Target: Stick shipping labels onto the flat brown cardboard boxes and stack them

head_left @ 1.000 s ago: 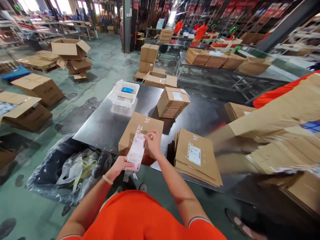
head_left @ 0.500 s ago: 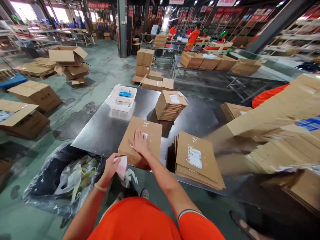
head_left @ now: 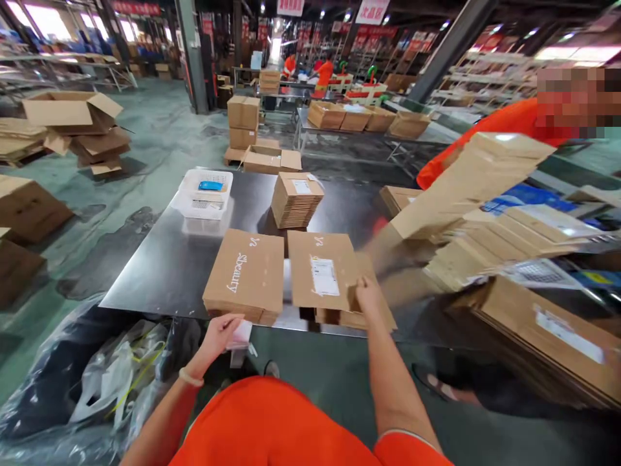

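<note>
My left hand [head_left: 227,333] is closed on a small whitish-pink paper [head_left: 241,332] at the table's front edge, by the near left corner of a stack of flat cardboard boxes [head_left: 246,268]. The top box of that stack bears white lettering and no label. To its right, my right hand [head_left: 367,292] grips the right edge of a flat box [head_left: 317,268] with a white label, raised over another pile of flat boxes [head_left: 381,304]. Behind them, a stack of smaller folded boxes [head_left: 297,202] stands on the dark table [head_left: 160,259].
A white basket [head_left: 204,200] with a blue item sits at the back left. Below the left table edge is a bin lined with plastic [head_left: 29,388]. At the right, a person in orange [head_left: 490,129] is beside a tall cardboard stack [head_left: 473,178], partly blurred.
My right hand has left the left stack, moved right and taken hold of the labelled box, now shifted left. The left stack's top now shows lettering. The view has turned right.
</note>
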`<state>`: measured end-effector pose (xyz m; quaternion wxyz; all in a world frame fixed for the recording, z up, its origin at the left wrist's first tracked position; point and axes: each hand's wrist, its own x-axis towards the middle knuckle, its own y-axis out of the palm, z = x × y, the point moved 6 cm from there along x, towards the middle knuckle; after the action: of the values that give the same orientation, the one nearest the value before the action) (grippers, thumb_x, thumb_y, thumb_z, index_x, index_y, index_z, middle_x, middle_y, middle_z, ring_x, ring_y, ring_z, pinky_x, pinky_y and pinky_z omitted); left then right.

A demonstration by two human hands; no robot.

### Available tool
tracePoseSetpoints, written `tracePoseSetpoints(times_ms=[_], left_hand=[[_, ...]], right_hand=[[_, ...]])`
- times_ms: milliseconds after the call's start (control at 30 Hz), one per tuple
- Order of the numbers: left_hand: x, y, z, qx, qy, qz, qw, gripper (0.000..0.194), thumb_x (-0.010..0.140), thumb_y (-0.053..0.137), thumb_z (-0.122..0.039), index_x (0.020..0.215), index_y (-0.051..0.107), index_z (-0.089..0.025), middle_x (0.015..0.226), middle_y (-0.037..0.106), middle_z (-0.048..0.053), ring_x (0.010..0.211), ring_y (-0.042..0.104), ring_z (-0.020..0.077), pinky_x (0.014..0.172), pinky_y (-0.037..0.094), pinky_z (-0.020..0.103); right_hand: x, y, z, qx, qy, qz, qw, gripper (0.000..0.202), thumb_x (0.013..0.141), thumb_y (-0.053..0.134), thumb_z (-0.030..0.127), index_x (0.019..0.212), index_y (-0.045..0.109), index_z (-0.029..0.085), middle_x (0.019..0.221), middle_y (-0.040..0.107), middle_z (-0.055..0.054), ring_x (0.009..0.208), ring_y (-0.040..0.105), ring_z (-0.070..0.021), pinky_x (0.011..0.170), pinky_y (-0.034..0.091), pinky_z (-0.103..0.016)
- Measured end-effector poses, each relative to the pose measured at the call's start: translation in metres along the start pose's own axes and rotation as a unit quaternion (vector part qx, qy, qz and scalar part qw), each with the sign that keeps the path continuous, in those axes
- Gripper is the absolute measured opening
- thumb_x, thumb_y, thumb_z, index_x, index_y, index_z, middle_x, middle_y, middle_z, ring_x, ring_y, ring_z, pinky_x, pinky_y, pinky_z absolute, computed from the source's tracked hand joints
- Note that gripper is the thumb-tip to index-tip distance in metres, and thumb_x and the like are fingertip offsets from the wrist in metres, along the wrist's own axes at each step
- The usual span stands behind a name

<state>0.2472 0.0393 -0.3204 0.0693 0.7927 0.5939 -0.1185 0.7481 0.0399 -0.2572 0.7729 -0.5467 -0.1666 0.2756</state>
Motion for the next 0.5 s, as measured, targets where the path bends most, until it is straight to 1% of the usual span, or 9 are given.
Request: tracePoseSetpoints(times_ms=[100,167,200,233,267,333,400,433,500], left_hand=[[-0.011,-0.007,-0.004,-0.044,-0.028,0.039,0.998,0.051,0.062,0.089,-0.034,0.11,0.083,-0.018,0.101,0.083,0.008,0.093,0.074,0.0269,0.088,0.059,0.037],[-0.02,-0.006,-0.013,-0.085,-0.034,0.044,0.995,0.063,0.058,0.091,-0.026,0.119,0.079,-0.018,0.107,0.082,0.008,0.095,0.074,0.025,0.087,0.059,0.034],[-0.025,-0.004,-0.019,-0.103,-0.031,0.037,0.994,0.065,0.058,0.092,-0.025,0.122,0.078,-0.018,0.11,0.082,0.008,0.097,0.074,0.0249,0.088,0.059,0.033],[-0.028,-0.003,-0.026,-0.121,-0.028,0.026,0.992,0.067,0.06,0.092,-0.027,0.125,0.077,-0.018,0.111,0.082,0.008,0.099,0.074,0.0251,0.089,0.059,0.033],[-0.029,-0.002,-0.031,-0.14,-0.024,0.013,0.99,0.071,0.061,0.093,-0.029,0.129,0.075,-0.017,0.111,0.082,0.009,0.1,0.074,0.0254,0.089,0.059,0.034],[-0.028,-0.007,-0.039,-0.181,-0.019,-0.025,0.983,0.081,0.059,0.095,-0.033,0.135,0.073,-0.016,0.108,0.083,0.009,0.096,0.075,0.0254,0.089,0.059,0.035],[-0.024,-0.024,-0.038,-0.221,-0.014,-0.09,0.971,0.082,0.055,0.097,-0.037,0.131,0.075,-0.014,0.104,0.083,0.01,0.089,0.074,0.0238,0.085,0.059,0.035],[-0.022,-0.036,-0.034,-0.238,-0.013,-0.136,0.962,0.082,0.052,0.098,-0.039,0.127,0.076,-0.013,0.101,0.083,0.009,0.085,0.073,0.0226,0.082,0.059,0.035],[-0.023,-0.061,-0.021,-0.27,-0.022,-0.236,0.933,0.086,0.048,0.1,-0.044,0.124,0.075,-0.012,0.092,0.082,0.007,0.078,0.072,0.0204,0.078,0.058,0.033]], right_hand=[[0.016,-0.039,-0.033,-0.014,0.069,-0.035,0.997,0.051,0.098,0.056,0.033,0.143,0.07,0.016,0.14,0.067,-0.033,0.129,0.064,-0.042,0.096,0.051,-0.054],[-0.003,-0.045,-0.008,0.005,0.0,-0.096,0.995,0.061,0.091,0.069,0.038,0.147,0.067,0.014,0.148,0.059,-0.036,0.137,0.057,-0.0447,0.102,0.046,-0.059],[-0.025,-0.036,0.016,0.046,-0.072,-0.094,0.992,0.063,0.086,0.076,0.04,0.143,0.069,0.015,0.147,0.06,-0.033,0.135,0.057,-0.0432,0.103,0.046,-0.059],[-0.054,-0.019,0.045,0.108,-0.165,-0.054,0.979,0.06,0.081,0.079,0.04,0.136,0.073,0.016,0.141,0.066,-0.028,0.128,0.061,-0.0397,0.103,0.048,-0.055],[-0.091,0.008,0.074,0.19,-0.245,0.049,0.949,0.05,0.077,0.082,0.043,0.12,0.079,0.018,0.127,0.073,-0.022,0.115,0.067,-0.0349,0.097,0.052,-0.05],[-0.184,0.066,0.128,0.306,-0.372,0.326,0.813,0.045,0.072,0.085,0.049,0.108,0.081,0.022,0.111,0.078,-0.01,0.098,0.07,-0.0275,0.087,0.056,-0.041],[-0.264,0.106,0.156,0.343,-0.394,0.489,0.699,0.037,0.07,0.085,0.05,0.093,0.08,0.021,0.091,0.077,-0.004,0.082,0.067,-0.022,0.074,0.054,-0.034],[-0.29,0.121,0.164,0.352,-0.376,0.528,0.675,0.031,0.073,0.082,0.05,0.082,0.077,0.02,0.078,0.072,-0.001,0.072,0.063,-0.0189,0.067,0.05,-0.03],[-0.317,0.136,0.172,0.368,-0.33,0.551,0.672,0.029,0.076,0.077,0.047,0.07,0.069,0.02,0.063,0.062,0.003,0.06,0.054,-0.0147,0.059,0.043,-0.026]])
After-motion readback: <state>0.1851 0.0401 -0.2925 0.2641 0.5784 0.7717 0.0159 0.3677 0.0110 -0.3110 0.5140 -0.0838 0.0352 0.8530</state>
